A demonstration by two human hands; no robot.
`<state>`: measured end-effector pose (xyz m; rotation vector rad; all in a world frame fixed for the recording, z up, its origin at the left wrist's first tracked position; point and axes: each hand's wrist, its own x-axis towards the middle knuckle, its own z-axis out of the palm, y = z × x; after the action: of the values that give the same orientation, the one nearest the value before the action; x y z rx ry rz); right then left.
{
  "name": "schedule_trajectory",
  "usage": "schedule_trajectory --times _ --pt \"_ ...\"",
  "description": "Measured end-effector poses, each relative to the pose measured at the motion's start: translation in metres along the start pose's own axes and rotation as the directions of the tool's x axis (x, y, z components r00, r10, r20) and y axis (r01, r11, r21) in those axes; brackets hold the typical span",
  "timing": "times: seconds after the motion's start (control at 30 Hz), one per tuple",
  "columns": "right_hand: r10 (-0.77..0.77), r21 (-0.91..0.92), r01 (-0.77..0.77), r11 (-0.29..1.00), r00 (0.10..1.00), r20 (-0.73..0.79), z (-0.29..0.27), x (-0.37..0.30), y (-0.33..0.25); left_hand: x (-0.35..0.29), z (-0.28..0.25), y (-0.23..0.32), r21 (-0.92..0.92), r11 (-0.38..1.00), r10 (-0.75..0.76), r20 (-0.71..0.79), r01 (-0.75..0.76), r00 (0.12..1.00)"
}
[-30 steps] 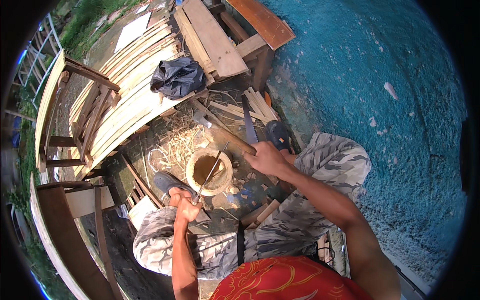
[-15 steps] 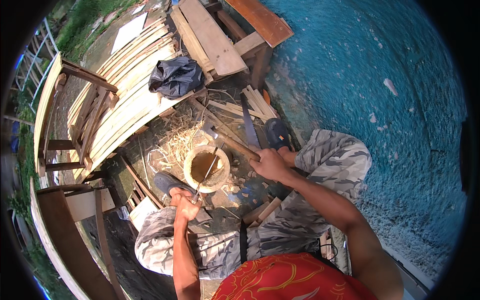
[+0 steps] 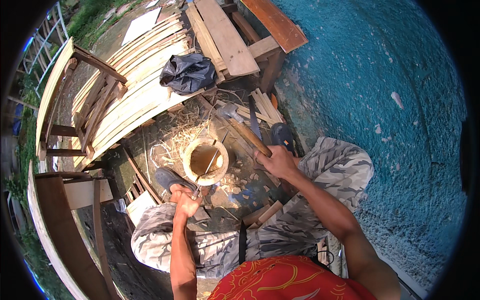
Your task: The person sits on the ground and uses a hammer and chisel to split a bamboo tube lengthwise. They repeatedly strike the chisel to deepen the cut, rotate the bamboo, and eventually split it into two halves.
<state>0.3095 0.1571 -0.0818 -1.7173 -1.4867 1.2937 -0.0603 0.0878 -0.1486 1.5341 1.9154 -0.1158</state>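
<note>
Between my feet stands a round, thick-walled hollow wooden vessel [image 3: 225,165], its opening upward and its inside brownish yellow. A thin dark metal rod, perhaps a long chisel [image 3: 216,158], slants across the opening. My left hand [image 3: 188,204] is closed round the rod's near end, beside the vessel's near left rim. In my right hand [image 3: 280,162] is a hammer [image 3: 252,140] with a wooden handle and metal head. It is held up to the right of the vessel, its head pointing away from me and apart from the rod. The rod's far tip is hard to place in depth.
Wood shavings [image 3: 180,142] and chips litter the ground around the vessel. A handsaw [image 3: 254,120] lies among wood strips by my right shoe [image 3: 282,135]. Beyond are pale slats [image 3: 135,95] with a black plastic bag [image 3: 187,73]. A blue wall [image 3: 390,100] rises at right.
The hammer has moved up and to the right, away from the vessel. My left hand keeps hold of the rod, and the whole view has shifted slightly.
</note>
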Motion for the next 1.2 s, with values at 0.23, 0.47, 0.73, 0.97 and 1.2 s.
schedule_trajectory --times 0.23,0.47,0.73,0.97,1.2 --pt "-0.394 -0.005 0.399 0.917 0.904 -0.165 0.005 -0.009 0.009 -0.009 -0.017 0.021 -0.091 0.995 -0.031 0.115 0.041 0.993" --pt "-0.022 -0.11 0.029 0.994 0.998 0.064 0.003 -0.012 0.018 -0.019 -0.023 0.042 -0.112 0.994 0.008 0.083 0.001 0.997" --pt "-0.404 0.11 0.439 0.892 0.881 -0.247 0.009 -0.009 -0.009 -0.015 -0.026 0.039 -0.059 0.996 -0.063 0.157 0.073 0.986" --pt "0.067 -0.111 -0.058 0.992 0.994 0.087 0.011 -0.007 0.021 -0.016 -0.025 0.041 -0.014 0.997 -0.079 0.085 0.08 0.993" --pt "-0.273 0.187 0.316 0.93 0.936 -0.225 -0.013 -0.005 -0.036 -0.02 -0.034 0.053 -0.028 0.994 -0.105 0.144 0.11 0.984"
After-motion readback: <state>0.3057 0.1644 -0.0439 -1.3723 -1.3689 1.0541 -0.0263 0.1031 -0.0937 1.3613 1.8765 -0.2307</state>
